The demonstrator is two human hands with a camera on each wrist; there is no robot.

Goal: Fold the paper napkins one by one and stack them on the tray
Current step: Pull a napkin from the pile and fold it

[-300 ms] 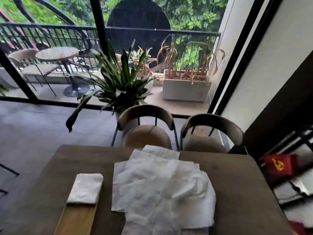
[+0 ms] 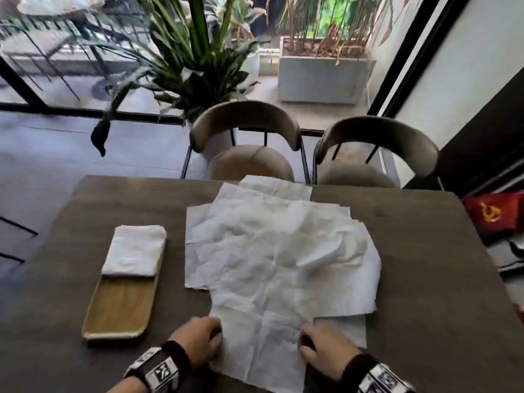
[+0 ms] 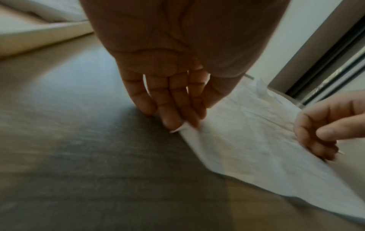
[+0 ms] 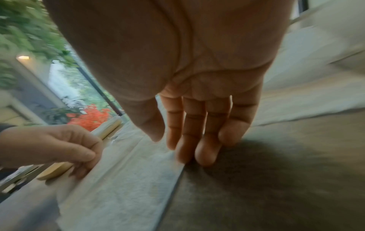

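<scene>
A loose pile of unfolded white paper napkins (image 2: 269,245) covers the middle of the table. The nearest napkin (image 2: 261,344) lies flat at the front. My left hand (image 2: 202,340) is at its left edge, and the fingertips (image 3: 177,123) touch a slightly raised corner, thumb apart. My right hand (image 2: 323,350) is at its right edge, with fingertips (image 4: 203,156) on the table beside the napkin (image 4: 128,179). A wooden tray (image 2: 122,310) lies to the left and carries a stack of folded napkins (image 2: 134,251) at its far end.
The dark table (image 2: 425,293) has bare surface right of the pile. Two round-backed chairs (image 2: 246,129) (image 2: 380,140) stand at the far edge, with a potted plant (image 2: 187,58) behind. A red cloth item (image 2: 493,217) lies off the table's right side.
The head view has tilted down. Both hands, out of view before, now sit at the two side edges of the nearest napkin.
</scene>
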